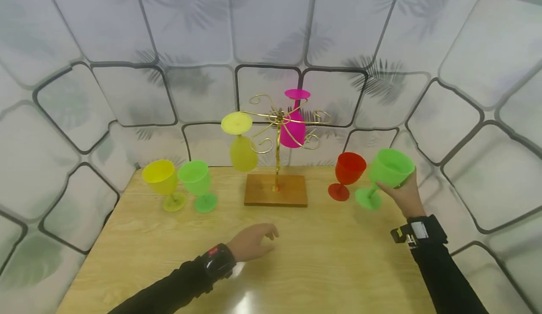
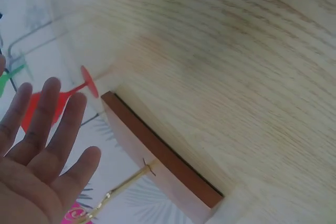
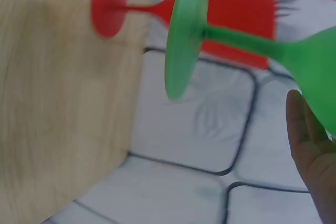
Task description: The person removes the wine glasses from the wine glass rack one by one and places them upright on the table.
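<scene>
At the right, my right hand [image 1: 407, 196] grips the bowl of a green goblet [image 1: 390, 168]. In the right wrist view the base of this green goblet [image 3: 184, 35] stands apart from the tabletop, stem and foot free of the fingers. Just left of it a red goblet [image 1: 349, 169] stands upright on the table. My left hand [image 1: 253, 242] hovers over the table's middle, holding nothing, its fingers [image 2: 44, 114] spread in the left wrist view. Ahead of it stands a gold wire rack [image 1: 277, 149], where a yellow goblet [image 1: 243, 154] and a pink goblet [image 1: 293, 130] hang upside down.
Another yellow goblet [image 1: 161, 177] and another green goblet [image 1: 195, 178] stand upright at the left of the wooden table [image 1: 313, 257]. The rack's wooden base [image 1: 262, 194] sits near the back edge. A patterned wall covering [image 1: 271, 22] surrounds the table's back and sides.
</scene>
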